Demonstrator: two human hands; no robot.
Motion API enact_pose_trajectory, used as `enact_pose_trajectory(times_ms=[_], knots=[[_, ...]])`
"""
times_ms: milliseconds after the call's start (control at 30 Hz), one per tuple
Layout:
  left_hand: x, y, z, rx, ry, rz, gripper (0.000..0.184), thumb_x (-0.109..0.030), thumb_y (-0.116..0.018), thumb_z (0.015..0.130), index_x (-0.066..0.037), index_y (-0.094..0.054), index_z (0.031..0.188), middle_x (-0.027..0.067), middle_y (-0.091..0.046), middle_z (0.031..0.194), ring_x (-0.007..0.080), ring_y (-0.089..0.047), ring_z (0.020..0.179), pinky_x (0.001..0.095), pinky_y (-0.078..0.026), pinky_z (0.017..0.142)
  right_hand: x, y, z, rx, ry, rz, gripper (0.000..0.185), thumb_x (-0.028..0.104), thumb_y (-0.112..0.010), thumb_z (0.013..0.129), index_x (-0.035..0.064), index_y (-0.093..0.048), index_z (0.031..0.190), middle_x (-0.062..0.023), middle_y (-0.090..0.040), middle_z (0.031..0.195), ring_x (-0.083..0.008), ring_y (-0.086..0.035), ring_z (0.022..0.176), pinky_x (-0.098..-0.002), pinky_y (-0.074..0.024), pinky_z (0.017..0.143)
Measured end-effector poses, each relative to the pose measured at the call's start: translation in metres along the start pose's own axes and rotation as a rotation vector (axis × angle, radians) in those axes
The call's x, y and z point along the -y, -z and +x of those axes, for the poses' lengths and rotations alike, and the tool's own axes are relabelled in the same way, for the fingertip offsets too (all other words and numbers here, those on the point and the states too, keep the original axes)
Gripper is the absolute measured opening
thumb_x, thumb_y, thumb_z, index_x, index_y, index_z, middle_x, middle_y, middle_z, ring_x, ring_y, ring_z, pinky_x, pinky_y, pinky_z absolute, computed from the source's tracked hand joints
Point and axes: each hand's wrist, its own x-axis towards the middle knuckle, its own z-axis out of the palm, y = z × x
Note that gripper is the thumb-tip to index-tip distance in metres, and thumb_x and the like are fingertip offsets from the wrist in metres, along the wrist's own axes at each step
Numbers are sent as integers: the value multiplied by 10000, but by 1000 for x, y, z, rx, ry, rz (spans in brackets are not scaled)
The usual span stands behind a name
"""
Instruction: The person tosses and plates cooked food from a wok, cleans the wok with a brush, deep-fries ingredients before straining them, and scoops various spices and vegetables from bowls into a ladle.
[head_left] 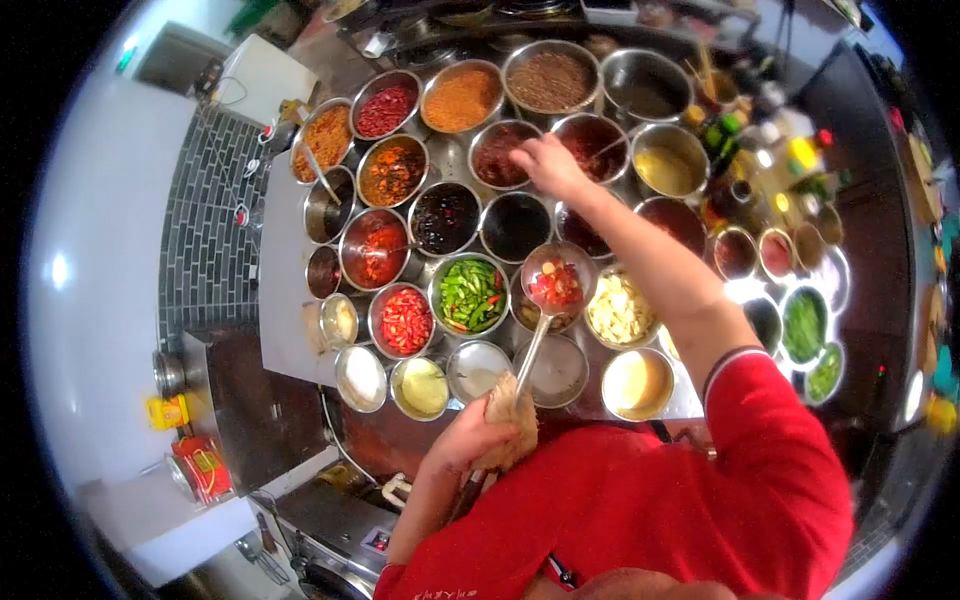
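My left hand (478, 436) is wrapped round a ladle's long handle, with a tan cloth (516, 425) bunched at the grip. The ladle's bowl (553, 284), holding chopped red and pale pieces, hangs over the steel bowls in the middle. My right hand (548, 165) reaches far forward between two bowls of dark red seasoning, the left one (500, 154) and the right one (590, 145). Its fingers are drawn together at the left bowl's edge; what they hold, if anything, is hidden. A spoon handle sticks out of the right bowl.
Nearer me are bowls of green peppers (469, 295), red chillies (406, 320), sliced pale pieces (620, 308) and white powder (360, 379). Bowls of spices line the back. Bottles (725, 130) crowd the right, beside bowls of greens (804, 325). A stove area lies at lower left.
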Motion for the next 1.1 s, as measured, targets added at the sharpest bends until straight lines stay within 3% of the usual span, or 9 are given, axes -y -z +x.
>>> enact_pose_trajectory(times_ms=[100, 333, 500, 600, 633, 700, 833, 967, 1100], knots=[[-5, -10, 2, 68, -5, 9, 541, -19, -653, 810, 3, -483, 1323, 66, -611, 1146, 164, -610, 1021, 319, -505, 880, 26, 29, -42, -29, -56, 119, 352, 340, -529, 980, 5, -632, 951, -236, -664, 953, -421, -637, 901, -483, -500, 805], [-3, -23, 20, 189, -142, 35, 475, -12, -651, 848, 17, -495, 1296, 54, -618, 1101, 149, -610, 996, 302, -496, 885, 35, 184, -248, -383, -414, 350, 237, 214, -558, 993, 46, -689, 1097, -53, -685, 910, -116, -630, 763, -256, -522, 635], [-19, -58, 26, 243, -61, 36, 451, 24, -628, 853, 17, -501, 1285, 58, -633, 1066, 140, -635, 935, 293, -525, 833, 15, 275, -335, -651, -530, 332, 215, 196, -564, 995, 32, -699, 1030, -18, -629, 736, -69, -532, 564, -240, -414, 483], [-19, -74, 35, 299, -34, 39, 446, 33, -624, 855, 13, -501, 1283, 63, -636, 1059, 138, -643, 911, 291, -537, 800, -15, 274, -348, -458, -417, -133, 183, 214, -608, 969, 50, -684, 999, -62, -629, 751, -116, -573, 559, -270, -463, 488], [-16, -75, 41, 324, -22, 38, 444, 34, -624, 856, 12, -501, 1282, 65, -637, 1058, 138, -644, 905, 290, -540, 790, -11, 270, -344, -394, -484, -162, 166, 170, -631, 936, 31, -669, 1019, -184, -669, 866, -335, -656, 783, -409, -507, 712], [-10, -76, 50, 319, -31, 115, 461, 33, -629, 856, 3, -496, 1297, 61, -638, 1060, 134, -642, 899, 285, -541, 777, -24, 254, -345, -376, -343, -299, 153, 169, -642, 927, 30, -663, 990, -185, -670, 889, -334, -658, 797, -405, -513, 722], [-17, -94, 53, 329, -29, 186, 484, 22, -637, 856, 2, -489, 1316, 56, -639, 1066, 129, -637, 896, 282, -536, 779, -18, 241, -345, -481, -510, -15, 178, 179, -627, 938, 4, -652, 951, -185, -653, 823, -309, -649, 757, -390, -507, 699], [-22, -108, 51, 298, -60, 253, 486, 6, -633, 858, 6, -486, 1321, 55, -642, 1060, 128, -634, 901, 281, -528, 788, -11, 239, -348, -569, -646, 333, 243, 204, -567, 982, -20, -648, 935, -89, -624, 685, -123, -562, 495, -285, -435, 458], [-23, -113, 50, 291, -53, 261, 480, 0, -629, 857, 9, -489, 1316, 58, -644, 1058, 132, -634, 903, 283, -524, 795, -23, 241, -353, -604, -658, 326, 266, 227, -552, 983, -12, -650, 920, -68, -608, 670, -123, -545, 496, -287, -436, 465]])
